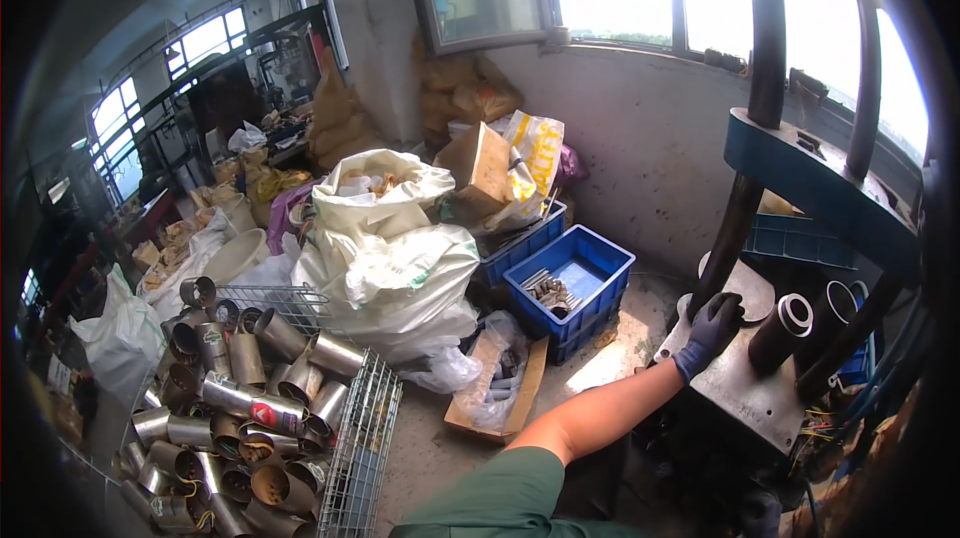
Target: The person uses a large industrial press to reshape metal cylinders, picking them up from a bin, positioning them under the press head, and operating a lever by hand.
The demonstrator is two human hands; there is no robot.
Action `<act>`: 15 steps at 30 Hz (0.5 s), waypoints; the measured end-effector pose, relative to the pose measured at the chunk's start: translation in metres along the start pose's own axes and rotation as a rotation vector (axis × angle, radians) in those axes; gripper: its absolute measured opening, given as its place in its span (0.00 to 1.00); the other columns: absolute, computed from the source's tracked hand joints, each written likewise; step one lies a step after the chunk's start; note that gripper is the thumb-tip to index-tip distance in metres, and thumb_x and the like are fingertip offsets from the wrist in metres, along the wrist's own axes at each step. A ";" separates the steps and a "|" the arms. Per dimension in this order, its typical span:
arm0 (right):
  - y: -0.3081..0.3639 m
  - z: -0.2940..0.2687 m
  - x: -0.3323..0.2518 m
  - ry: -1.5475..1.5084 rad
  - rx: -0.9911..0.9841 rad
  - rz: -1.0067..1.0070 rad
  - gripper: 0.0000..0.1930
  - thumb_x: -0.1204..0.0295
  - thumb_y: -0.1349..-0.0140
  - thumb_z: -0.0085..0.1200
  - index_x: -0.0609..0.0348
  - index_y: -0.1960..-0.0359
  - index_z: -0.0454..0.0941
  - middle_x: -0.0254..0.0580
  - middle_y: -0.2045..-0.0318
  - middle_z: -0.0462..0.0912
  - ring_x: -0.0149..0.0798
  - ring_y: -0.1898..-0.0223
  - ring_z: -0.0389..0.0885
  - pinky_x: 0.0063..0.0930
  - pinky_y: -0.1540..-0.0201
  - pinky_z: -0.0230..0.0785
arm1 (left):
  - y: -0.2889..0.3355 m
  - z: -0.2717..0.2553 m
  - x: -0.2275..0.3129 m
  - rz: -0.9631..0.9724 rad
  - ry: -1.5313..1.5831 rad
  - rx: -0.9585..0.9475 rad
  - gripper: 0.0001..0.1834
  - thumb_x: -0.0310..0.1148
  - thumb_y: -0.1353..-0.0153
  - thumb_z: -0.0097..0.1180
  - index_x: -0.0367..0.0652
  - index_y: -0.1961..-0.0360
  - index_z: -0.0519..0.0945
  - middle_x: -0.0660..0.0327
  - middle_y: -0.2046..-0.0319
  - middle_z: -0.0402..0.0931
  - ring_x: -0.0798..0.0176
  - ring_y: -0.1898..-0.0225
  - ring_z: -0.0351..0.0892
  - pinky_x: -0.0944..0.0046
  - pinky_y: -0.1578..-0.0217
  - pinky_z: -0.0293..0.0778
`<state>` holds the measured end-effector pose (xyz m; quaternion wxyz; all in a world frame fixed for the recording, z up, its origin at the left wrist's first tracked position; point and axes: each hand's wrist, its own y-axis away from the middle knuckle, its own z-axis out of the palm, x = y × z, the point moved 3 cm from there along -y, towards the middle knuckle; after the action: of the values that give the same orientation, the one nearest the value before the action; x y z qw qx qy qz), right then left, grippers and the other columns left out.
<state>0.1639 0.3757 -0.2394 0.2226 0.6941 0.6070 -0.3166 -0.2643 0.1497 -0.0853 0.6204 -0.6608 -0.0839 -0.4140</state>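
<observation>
My left hand [713,331] curls at four o'clock by the press post [724,241], the dark sleeve [773,342] just past it toward three; I can't read its grip or the shadowed right hand [759,515]. A descending blue crosshead [822,196] could crush those fingers.

One gloved hand [710,335] clearly visible; one press [815,188]; one wire basket [365,443]; metal tubes [246,360] too heaped to count
</observation>
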 end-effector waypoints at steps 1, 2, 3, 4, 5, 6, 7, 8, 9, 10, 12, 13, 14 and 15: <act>-0.011 0.006 0.000 0.043 -0.007 -0.042 0.19 0.77 0.43 0.60 0.61 0.48 0.81 0.46 0.49 0.82 0.41 0.50 0.78 0.32 0.46 0.73 | 0.014 -0.012 -0.012 0.335 -0.390 0.095 0.09 0.33 0.30 0.54 0.39 0.55 0.80 0.59 0.66 0.79 0.59 0.63 0.80 0.62 0.62 0.77; -0.033 0.023 -0.004 0.066 -0.025 -0.110 0.19 0.75 0.43 0.62 0.60 0.48 0.81 0.46 0.48 0.82 0.42 0.50 0.78 0.33 0.45 0.73 | 0.028 -0.042 -0.060 -0.395 0.136 0.086 0.10 0.28 0.33 0.58 0.38 0.53 0.80 0.58 0.63 0.80 0.57 0.62 0.81 0.62 0.57 0.77; -0.016 0.004 -0.002 0.174 0.045 -0.074 0.10 0.72 0.41 0.60 0.61 0.58 0.82 0.47 0.59 0.83 0.48 0.56 0.81 0.40 0.43 0.72 | 0.017 -0.013 -0.036 -0.005 -0.213 0.054 0.10 0.28 0.34 0.59 0.38 0.53 0.80 0.58 0.63 0.80 0.58 0.62 0.81 0.62 0.56 0.77; 0.009 -0.018 -0.023 0.287 0.102 0.001 0.09 0.68 0.39 0.57 0.62 0.69 0.84 0.49 0.70 0.85 0.53 0.62 0.83 0.47 0.42 0.71 | 0.017 0.019 -0.009 0.377 -0.520 0.035 0.11 0.27 0.34 0.59 0.38 0.52 0.80 0.57 0.64 0.80 0.59 0.62 0.81 0.62 0.56 0.77; -0.008 -0.007 -0.044 0.136 0.319 -0.058 0.12 0.67 0.46 0.61 0.62 0.80 0.80 0.51 0.77 0.83 0.60 0.67 0.82 0.55 0.44 0.70 | 0.013 0.000 -0.030 0.059 -0.175 0.005 0.10 0.30 0.33 0.59 0.38 0.53 0.79 0.59 0.61 0.81 0.61 0.59 0.81 0.62 0.54 0.78; -0.005 -0.017 -0.051 0.259 0.261 -0.114 0.08 0.69 0.46 0.61 0.62 0.75 0.80 0.51 0.72 0.83 0.57 0.65 0.82 0.54 0.45 0.71 | 0.014 0.014 -0.032 -0.307 0.322 -0.086 0.11 0.30 0.35 0.59 0.39 0.53 0.79 0.58 0.61 0.82 0.60 0.57 0.82 0.62 0.53 0.77; -0.007 -0.025 -0.058 0.358 0.159 -0.206 0.07 0.71 0.43 0.59 0.61 0.67 0.80 0.51 0.66 0.83 0.56 0.61 0.81 0.53 0.45 0.71 | 0.018 0.016 -0.036 -0.707 0.771 0.012 0.12 0.30 0.36 0.60 0.39 0.53 0.79 0.57 0.60 0.82 0.59 0.56 0.82 0.63 0.51 0.77; 0.010 -0.028 -0.026 0.417 0.337 -0.244 0.07 0.70 0.36 0.55 0.59 0.63 0.81 0.48 0.61 0.84 0.54 0.55 0.81 0.54 0.39 0.65 | 0.015 0.024 -0.030 -0.810 0.863 0.044 0.11 0.31 0.35 0.59 0.40 0.54 0.79 0.58 0.62 0.82 0.60 0.58 0.82 0.63 0.54 0.77; -0.017 -0.032 -0.058 0.393 0.208 -0.163 0.08 0.71 0.34 0.54 0.59 0.57 0.80 0.46 0.58 0.83 0.53 0.52 0.80 0.50 0.39 0.65 | 0.014 0.005 -0.028 -0.806 0.756 0.067 0.10 0.33 0.35 0.58 0.41 0.56 0.79 0.59 0.64 0.81 0.61 0.61 0.81 0.64 0.58 0.77; -0.027 -0.031 -0.071 0.375 0.192 -0.188 0.11 0.71 0.34 0.53 0.58 0.52 0.81 0.46 0.59 0.83 0.53 0.51 0.80 0.48 0.38 0.64 | 0.016 0.001 -0.024 -0.814 0.669 0.069 0.09 0.35 0.34 0.58 0.41 0.57 0.80 0.60 0.67 0.80 0.62 0.63 0.81 0.64 0.61 0.77; -0.058 -0.030 -0.115 0.349 0.144 -0.162 0.17 0.70 0.29 0.49 0.58 0.43 0.79 0.50 0.51 0.84 0.53 0.46 0.79 0.44 0.38 0.65 | 0.017 -0.005 -0.031 -0.956 0.705 0.077 0.10 0.38 0.33 0.57 0.43 0.59 0.80 0.62 0.71 0.78 0.64 0.69 0.79 0.66 0.68 0.76; -0.069 -0.033 -0.128 0.279 0.141 -0.008 0.19 0.67 0.28 0.48 0.58 0.39 0.77 0.50 0.46 0.83 0.52 0.43 0.78 0.42 0.38 0.65 | 0.019 0.003 -0.029 -0.981 0.720 0.076 0.10 0.39 0.32 0.56 0.44 0.59 0.80 0.62 0.71 0.77 0.65 0.71 0.78 0.67 0.70 0.76; -0.071 -0.036 -0.127 0.264 0.175 -0.038 0.20 0.67 0.28 0.50 0.58 0.36 0.75 0.49 0.45 0.83 0.53 0.42 0.77 0.42 0.38 0.65 | 0.021 0.017 -0.024 -1.005 0.739 0.072 0.11 0.40 0.31 0.56 0.44 0.59 0.80 0.62 0.72 0.76 0.65 0.73 0.77 0.68 0.72 0.75; -0.084 -0.042 -0.151 0.232 0.232 -0.109 0.21 0.68 0.29 0.54 0.57 0.36 0.74 0.49 0.45 0.83 0.54 0.42 0.77 0.42 0.38 0.66 | 0.024 0.025 -0.017 -1.030 0.665 0.096 0.12 0.40 0.31 0.55 0.43 0.58 0.80 0.62 0.71 0.78 0.64 0.71 0.79 0.65 0.69 0.77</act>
<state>0.0786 0.3122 -0.0963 0.0519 0.7129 0.6250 -0.3138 -0.2488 0.1740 -0.1119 0.3626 -0.3421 -0.2128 -0.8403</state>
